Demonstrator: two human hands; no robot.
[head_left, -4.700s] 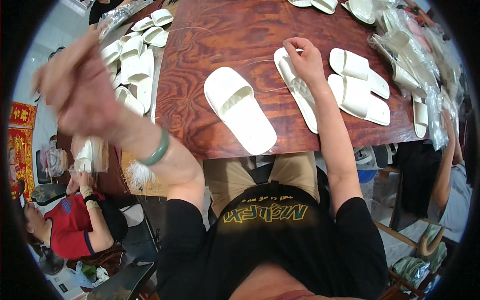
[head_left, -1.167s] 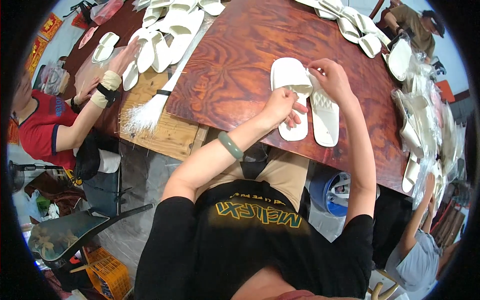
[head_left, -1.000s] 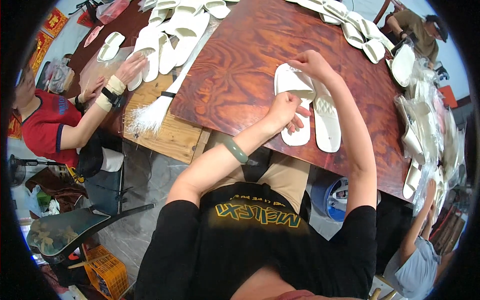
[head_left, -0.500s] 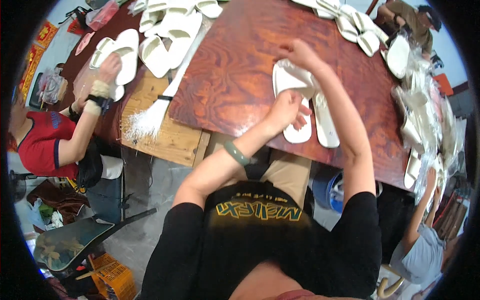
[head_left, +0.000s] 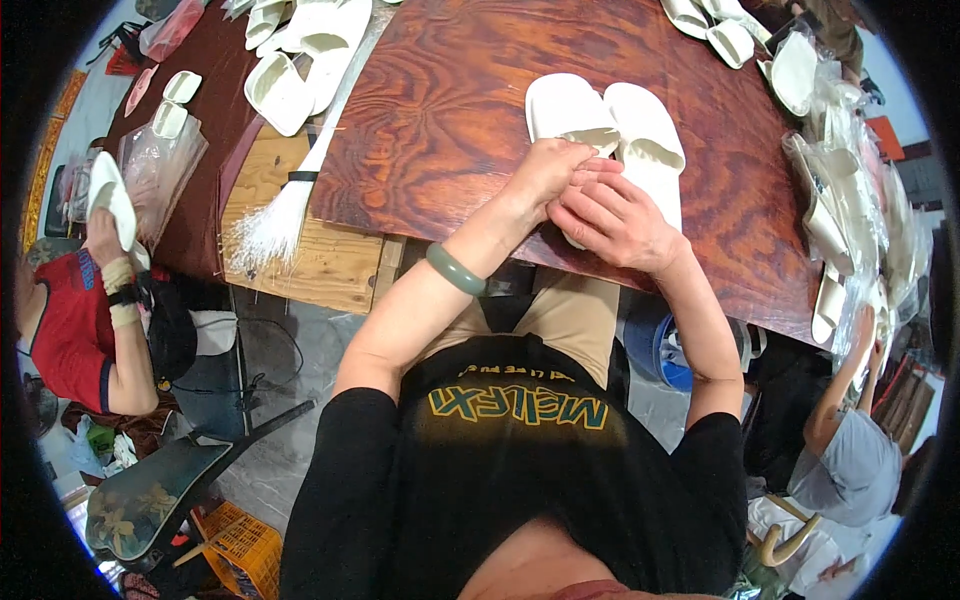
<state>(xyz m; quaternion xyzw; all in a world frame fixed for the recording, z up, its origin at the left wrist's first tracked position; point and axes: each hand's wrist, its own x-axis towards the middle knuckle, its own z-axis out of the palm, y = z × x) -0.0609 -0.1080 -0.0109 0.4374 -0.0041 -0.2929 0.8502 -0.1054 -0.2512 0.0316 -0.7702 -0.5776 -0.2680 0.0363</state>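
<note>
Two white slippers lie side by side on the reddish-brown wooden table (head_left: 420, 130) in front of me, toes pointing away. My hands meet over the near part of the left slipper (head_left: 558, 103) and hide its heel. My left hand (head_left: 552, 172), below a green bangle (head_left: 456, 270), has its fingers drawn together by the slipper's strap opening. Against its fingertips, my right hand (head_left: 622, 222) is curled, its fingers bent. Anything pinched between them is too small or hidden to make out. The right slipper (head_left: 645, 130) lies just beyond my right hand.
A bundle of thin white strands (head_left: 268, 232) with a black band lies left, on a lighter wooden surface (head_left: 335, 275). More white slippers (head_left: 280, 92) are piled far left; bagged ones (head_left: 828, 205) line the right edge. A co-worker (head_left: 85, 320) at left holds a slipper. A blue bucket (head_left: 668, 355) stands below.
My right hand has come back from the slipper's far end to meet my left hand. The pair now sits closer together. The co-worker at left has lifted a slipper off the table.
</note>
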